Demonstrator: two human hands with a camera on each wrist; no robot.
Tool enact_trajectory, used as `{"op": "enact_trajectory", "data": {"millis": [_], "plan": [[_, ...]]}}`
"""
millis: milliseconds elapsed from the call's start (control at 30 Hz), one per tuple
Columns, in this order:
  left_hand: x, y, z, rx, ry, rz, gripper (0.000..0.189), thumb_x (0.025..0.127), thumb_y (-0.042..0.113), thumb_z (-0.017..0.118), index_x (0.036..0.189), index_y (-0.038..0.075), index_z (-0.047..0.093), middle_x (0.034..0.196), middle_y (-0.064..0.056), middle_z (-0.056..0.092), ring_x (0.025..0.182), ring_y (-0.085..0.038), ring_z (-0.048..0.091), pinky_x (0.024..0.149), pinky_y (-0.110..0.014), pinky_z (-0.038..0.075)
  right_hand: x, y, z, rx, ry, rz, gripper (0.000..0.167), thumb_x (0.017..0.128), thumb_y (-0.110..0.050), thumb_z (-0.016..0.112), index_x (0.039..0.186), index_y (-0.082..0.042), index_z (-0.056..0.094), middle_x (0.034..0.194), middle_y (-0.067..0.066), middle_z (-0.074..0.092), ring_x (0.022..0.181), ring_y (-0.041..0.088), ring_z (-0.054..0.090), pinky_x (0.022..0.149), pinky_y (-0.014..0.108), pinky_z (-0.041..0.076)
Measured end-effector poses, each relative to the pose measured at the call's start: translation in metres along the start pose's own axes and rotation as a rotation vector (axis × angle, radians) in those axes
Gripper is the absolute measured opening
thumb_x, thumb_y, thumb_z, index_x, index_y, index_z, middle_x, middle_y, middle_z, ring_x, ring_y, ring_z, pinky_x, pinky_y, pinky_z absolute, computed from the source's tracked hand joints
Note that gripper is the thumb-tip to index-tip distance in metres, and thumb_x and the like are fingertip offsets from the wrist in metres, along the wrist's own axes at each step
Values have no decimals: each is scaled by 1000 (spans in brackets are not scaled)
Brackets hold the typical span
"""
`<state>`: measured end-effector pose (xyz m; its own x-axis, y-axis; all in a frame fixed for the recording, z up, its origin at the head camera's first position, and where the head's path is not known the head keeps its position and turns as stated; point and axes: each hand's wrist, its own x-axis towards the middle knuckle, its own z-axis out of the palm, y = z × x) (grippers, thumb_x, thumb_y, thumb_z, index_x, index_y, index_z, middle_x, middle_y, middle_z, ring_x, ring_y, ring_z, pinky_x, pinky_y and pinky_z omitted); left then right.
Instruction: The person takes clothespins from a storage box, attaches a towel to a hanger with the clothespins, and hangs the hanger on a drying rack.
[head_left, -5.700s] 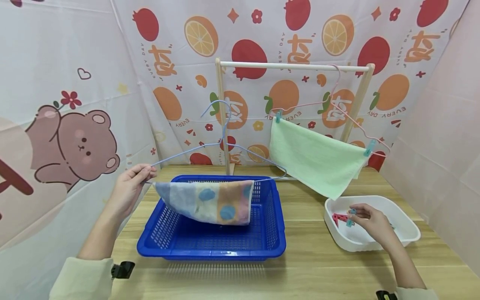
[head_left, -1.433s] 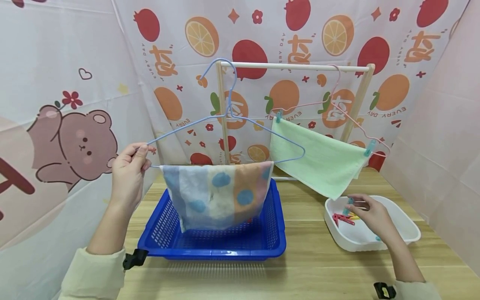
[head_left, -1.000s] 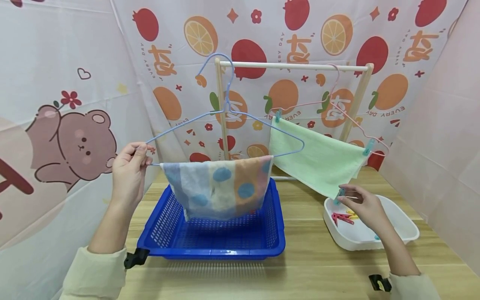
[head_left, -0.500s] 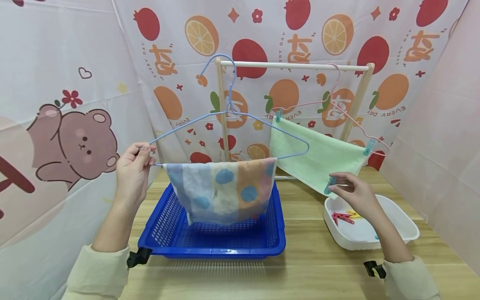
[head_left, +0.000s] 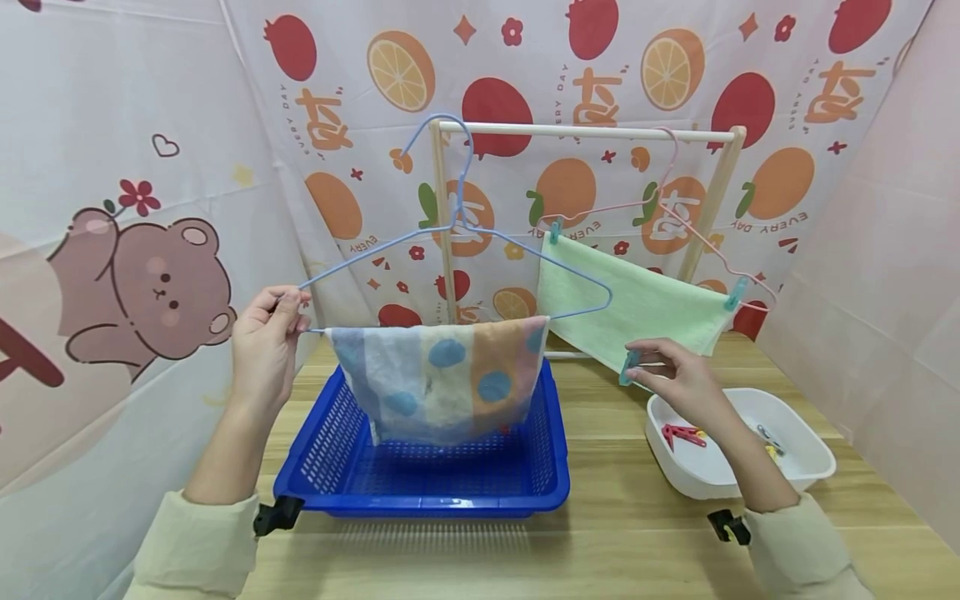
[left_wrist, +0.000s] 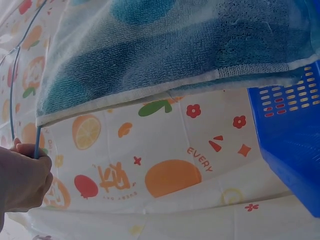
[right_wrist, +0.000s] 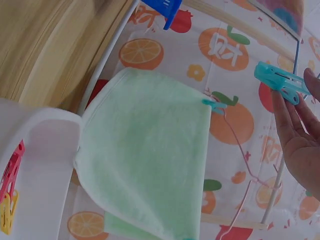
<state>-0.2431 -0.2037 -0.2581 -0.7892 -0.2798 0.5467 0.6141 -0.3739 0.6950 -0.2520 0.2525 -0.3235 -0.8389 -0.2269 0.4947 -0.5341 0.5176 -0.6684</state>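
Note:
My left hand (head_left: 264,350) grips the left corner of a blue wire clothes hanger (head_left: 367,254). Over its lower bar drapes a small striped towel (head_left: 442,383) with blue dots, hanging above the blue basket (head_left: 420,503). Between the thumb and fingers of my right hand (head_left: 686,387) is a teal clothespin (head_left: 628,367), apart from the striped towel and to its right. In the right wrist view the same clothespin (right_wrist: 280,81) shows large. Behind that hand a green towel (head_left: 622,300) hangs from a pink hanger (head_left: 697,233), held by two teal clothespins.
A drying rack (head_left: 585,130) with a white rail stands at the back, and the pink hanger hooks over it. At the right sits a white tray (head_left: 678,483) with red clothespins (head_left: 684,435) and several others. Printed curtains surround the wooden table (head_left: 615,542).
My right hand has left the white tray with the teal clothespin and moved left, past the green towel's lower corner. The blue hanger and striped towel are higher than at first.

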Motion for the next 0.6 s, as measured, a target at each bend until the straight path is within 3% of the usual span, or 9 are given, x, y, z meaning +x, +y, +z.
{"op": "enact_trajectory", "data": {"millis": [233, 600], "plan": [[-1, 0, 0, 2, -3, -5, 15, 93, 3, 50, 82, -1, 60, 80, -8, 53, 60, -12, 30, 58, -16, 37, 6, -10, 7, 58, -30, -10, 35, 83, -5, 67, 116, 0, 57, 106, 14, 59, 97, 27, 58, 76, 17, 47], [-2, -1, -1, 6, -2, -4, 15, 93, 3, 50, 82, -2, 59, 81, -9, 53, 61, -12, 31, 57, -16, 36, 12, -55, 11, 29, -31, -35, 31, 84, 1, 65, 112, 8, 55, 104, 20, 59, 95, 33, 58, 76, 17, 47]]}}
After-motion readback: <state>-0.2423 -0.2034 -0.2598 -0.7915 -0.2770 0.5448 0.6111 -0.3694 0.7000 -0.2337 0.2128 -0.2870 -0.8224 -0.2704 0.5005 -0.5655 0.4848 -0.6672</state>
